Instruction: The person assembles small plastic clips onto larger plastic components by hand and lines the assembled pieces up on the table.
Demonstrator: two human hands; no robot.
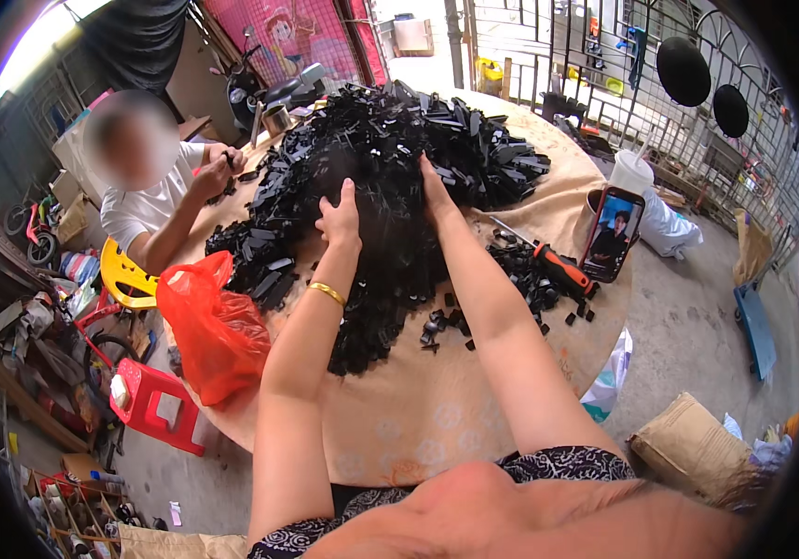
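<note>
Holding both hands at the heap of black plastic pieces (390,121), I am working over a cloth-covered round table (437,424). The heap is lying mostly beyond my hands, spreading broadly from side to side toward the far edge; a narrower tongue of it is running down between my forearms toward the near edge. So its wide axis is lying across my reach, and the tongue's long axis is running along it.

Left hand (339,216): sitting left of the tongue, thumb and fingers standing apart, nothing visibly gripped. Right hand (434,191): sitting on the tongue's right flank, edge-on, palm turned inward; I cannot tell whether it is holding a piece. The right is reaching slightly farther, so it is lying nearer the far edge. Pieces between the hands are showing blurred.

Surroundings: a red plastic bag (208,326) is resting at the left edge. Toward the right edge, a screwdriver (562,265) with an orange-and-black handle is lying by a scatter of small black pieces (525,284); a phone (614,233) is standing beyond it, just in front of a white cup (630,172). A co-worker's hands (220,168) are pinching something dark past the far-left edge of the heap.
</note>
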